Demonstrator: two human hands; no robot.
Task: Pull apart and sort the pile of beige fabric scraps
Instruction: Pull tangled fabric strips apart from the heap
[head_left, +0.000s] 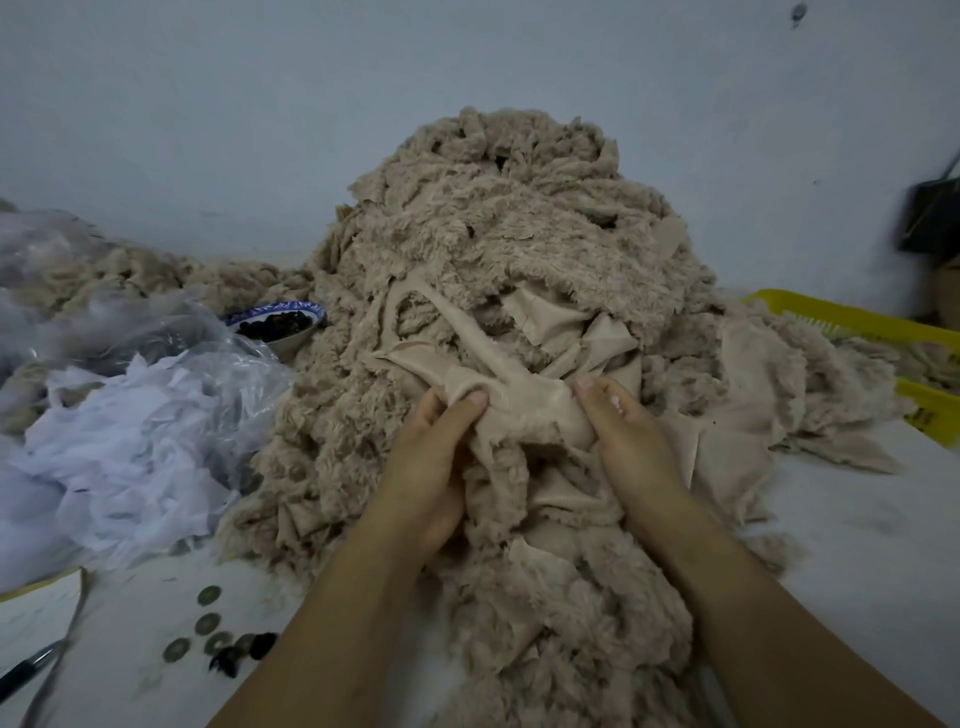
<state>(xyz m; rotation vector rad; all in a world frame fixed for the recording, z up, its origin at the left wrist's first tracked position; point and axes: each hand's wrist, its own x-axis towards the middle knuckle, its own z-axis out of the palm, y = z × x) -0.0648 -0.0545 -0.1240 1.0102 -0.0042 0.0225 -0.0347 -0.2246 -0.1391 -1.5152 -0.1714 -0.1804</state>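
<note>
A tall pile of beige fluffy fabric scraps (498, 218) fills the middle of the white table and leans against the wall. At its front lies one scrap (524, 400) turned with its smooth backing up. My left hand (441, 447) pinches the left edge of that scrap between thumb and fingers. My right hand (623, 431) grips its right side, thumb on top. Both hands hold the same scrap, close together, low on the pile. More beige scraps trail to the right toward a yellow basket (852, 317).
At the left lie a clear plastic bag (130, 332) and a heap of white fabric (119, 457). A blue-patterned bowl (283, 325) of dark pieces stands behind them. Several coins (208, 621), a pen (26, 670) and a notebook (36, 613) lie near the front-left edge.
</note>
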